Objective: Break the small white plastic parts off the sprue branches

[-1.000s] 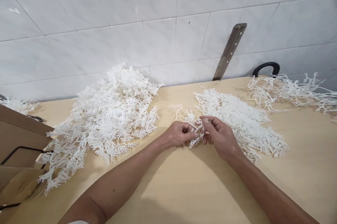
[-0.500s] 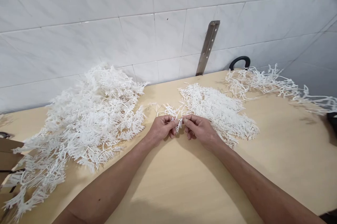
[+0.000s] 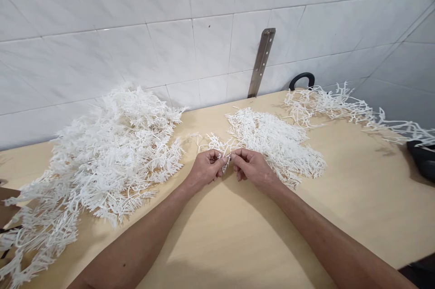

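Observation:
A small white plastic sprig (image 3: 224, 167) with thin branching tips sits between my two hands over the table. My left hand (image 3: 208, 167) pinches it with thumb and forefinger. My right hand (image 3: 249, 166) also has thumb and forefinger pressed together, at the sprig's right side, fingertips almost touching the left hand's. Just beyond the fingers lie a few loose white branched stems (image 3: 217, 142). A pile of thin white sprigs (image 3: 272, 139) lies behind and right of my right hand. Left of my left hand rises a larger heap of bushy white branches (image 3: 118, 144).
Bare white stems (image 3: 326, 103) stretch along the table's back right, by a black curved handle (image 3: 302, 80). A slotted metal strip (image 3: 261, 62) stands against the tiled wall. A black object (image 3: 421, 160) is at the right edge, a cardboard box (image 3: 8, 209) at the left.
The view has shifted slightly to the right. My right fingers have come closer to my left ones, and the sprig's dangling tip has moved left against the left fingers.

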`<state>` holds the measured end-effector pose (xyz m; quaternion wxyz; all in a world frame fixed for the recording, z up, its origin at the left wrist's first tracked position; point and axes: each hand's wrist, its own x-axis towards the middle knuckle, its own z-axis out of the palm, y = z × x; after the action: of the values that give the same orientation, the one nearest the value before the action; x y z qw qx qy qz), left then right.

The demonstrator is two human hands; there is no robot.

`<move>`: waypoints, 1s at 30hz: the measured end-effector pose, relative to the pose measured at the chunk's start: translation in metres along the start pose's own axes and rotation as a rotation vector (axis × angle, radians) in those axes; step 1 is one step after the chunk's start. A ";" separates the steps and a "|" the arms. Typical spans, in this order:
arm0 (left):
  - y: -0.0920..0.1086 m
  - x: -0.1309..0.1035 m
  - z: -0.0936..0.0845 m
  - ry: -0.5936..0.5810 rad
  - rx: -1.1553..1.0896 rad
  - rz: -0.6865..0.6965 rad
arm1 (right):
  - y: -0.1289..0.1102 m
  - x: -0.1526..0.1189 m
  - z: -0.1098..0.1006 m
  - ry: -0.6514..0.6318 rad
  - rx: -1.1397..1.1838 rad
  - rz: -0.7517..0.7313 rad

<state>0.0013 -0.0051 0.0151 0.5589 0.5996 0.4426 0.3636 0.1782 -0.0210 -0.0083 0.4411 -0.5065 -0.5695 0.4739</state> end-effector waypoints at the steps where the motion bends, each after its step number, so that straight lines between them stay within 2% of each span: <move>1: 0.000 0.000 0.000 -0.007 0.002 0.004 | -0.001 0.000 0.000 -0.003 0.000 -0.003; 10: 0.000 0.002 -0.001 -0.014 0.080 0.035 | -0.011 -0.004 0.003 -0.012 -0.048 -0.045; 16: -0.003 0.004 -0.001 -0.003 0.141 0.057 | -0.009 -0.002 0.000 -0.007 -0.002 0.010; 21: -0.006 0.005 -0.001 0.003 0.219 0.084 | -0.015 -0.004 0.001 -0.001 -0.020 0.000; 26: -0.006 0.005 -0.001 -0.047 0.159 0.059 | -0.015 -0.004 0.001 -0.014 -0.032 -0.006; 30: -0.001 0.003 -0.003 -0.081 0.068 -0.026 | -0.009 0.000 -0.004 -0.074 0.008 0.070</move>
<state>-0.0002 -0.0010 0.0144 0.5603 0.6267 0.4396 0.3164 0.1809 -0.0207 0.0013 0.4048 -0.5067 -0.5655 0.5096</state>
